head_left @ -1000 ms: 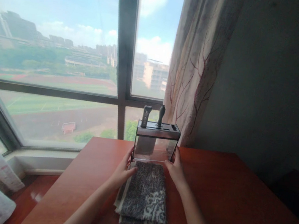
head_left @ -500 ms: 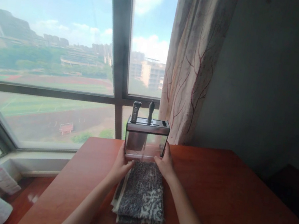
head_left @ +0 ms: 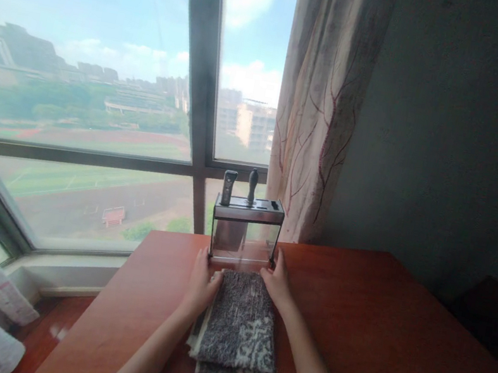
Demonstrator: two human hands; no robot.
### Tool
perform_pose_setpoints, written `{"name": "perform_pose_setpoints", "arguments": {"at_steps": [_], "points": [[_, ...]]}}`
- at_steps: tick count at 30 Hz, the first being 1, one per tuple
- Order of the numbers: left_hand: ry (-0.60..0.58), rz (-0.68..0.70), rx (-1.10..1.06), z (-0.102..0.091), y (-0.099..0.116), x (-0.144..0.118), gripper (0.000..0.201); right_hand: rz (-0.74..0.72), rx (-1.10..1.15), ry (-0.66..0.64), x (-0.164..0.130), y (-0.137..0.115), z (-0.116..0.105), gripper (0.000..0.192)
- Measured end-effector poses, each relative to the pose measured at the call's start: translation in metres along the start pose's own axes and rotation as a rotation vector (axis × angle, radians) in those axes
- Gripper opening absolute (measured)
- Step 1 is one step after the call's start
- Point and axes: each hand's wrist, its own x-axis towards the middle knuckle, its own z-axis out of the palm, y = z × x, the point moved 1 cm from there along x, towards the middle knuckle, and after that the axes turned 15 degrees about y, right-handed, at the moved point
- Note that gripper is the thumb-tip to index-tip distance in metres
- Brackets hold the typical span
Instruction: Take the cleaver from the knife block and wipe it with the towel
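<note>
Bracing the clear knife block (head_left: 246,230) at the table's (head_left: 395,341) far edge, we are cupping its lower corners, left hand (head_left: 202,282) and right hand (head_left: 277,281) with fingers loosely spread, wrists resting on the folded grey towel (head_left: 240,326); shifting it calls for an even two-sided grip.

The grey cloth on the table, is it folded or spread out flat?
Folded. The grey cloth lies as a compact rectangle on the table, and several stacked layers show along its left and near edges.
</note>
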Motion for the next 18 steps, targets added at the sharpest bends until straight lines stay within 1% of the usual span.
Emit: {"name": "perform_pose_setpoints", "arguments": {"at_steps": [2,4,6,7,10,14,16,18], "points": [[-0.089,0.006,0.062,-0.008,0.001,-0.013,0.061,0.041,-0.022,0.003,-0.012,0.009,-0.006,0.064],[-0.207,0.055,0.147,-0.017,0.006,-0.028,0.058,0.055,-0.036,-0.007,-0.024,0.013,-0.011,0.055],[-0.297,0.102,0.208,-0.023,0.012,-0.043,0.058,0.049,-0.047,-0.016,-0.035,0.012,-0.016,0.048],[-0.323,0.12,0.233,-0.025,0.016,-0.049,0.058,0.045,-0.055,-0.014,-0.04,0.01,-0.018,0.045],[-0.355,0.159,0.317,-0.028,0.024,-0.06,0.059,0.047,-0.085,0.011,-0.05,0.001,-0.023,0.042],[-0.345,0.185,0.429,-0.027,0.031,-0.061,0.058,0.115,-0.126,0.022,-0.055,-0.008,-0.034,0.047],[-0.331,0.201,0.455,-0.027,0.032,-0.06,0.056,0.176,-0.137,-0.009,-0.055,-0.011,-0.04,0.045],[-0.325,0.219,0.454,-0.027,0.032,-0.06,0.055,0.225,-0.119,-0.088,-0.056,-0.015,-0.044,0.039]]}}
